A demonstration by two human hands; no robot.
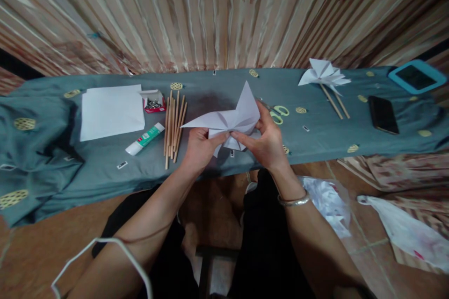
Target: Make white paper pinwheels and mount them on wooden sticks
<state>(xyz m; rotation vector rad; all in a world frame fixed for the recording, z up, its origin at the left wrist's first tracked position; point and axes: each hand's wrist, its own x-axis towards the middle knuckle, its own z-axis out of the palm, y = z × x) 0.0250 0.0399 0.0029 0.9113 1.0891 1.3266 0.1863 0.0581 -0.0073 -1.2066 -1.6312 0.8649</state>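
A white paper pinwheel [229, 119] is held up over the near part of the table, its pointed vanes spread out. My left hand [200, 147] grips its lower left side, with the thumb pressed near the centre. On the right side, my right hand [264, 142] closes around the paper, its thumb meeting the middle from the other side. The fingers behind the paper are partly hidden. Just beyond my right hand lie scissors [279, 113] with pale green handles. Several wooden sticks [173, 126] lie to the left of my left hand.
White paper sheets [112, 112], a red box of small metal pins [154, 103] and a glue tube [144, 139] lie at left. At right are finished-looking pinwheels on sticks [324, 77], a black phone [383, 114] and a blue-framed tablet [417, 77]. A plastic bag [329, 201] sits on the floor.
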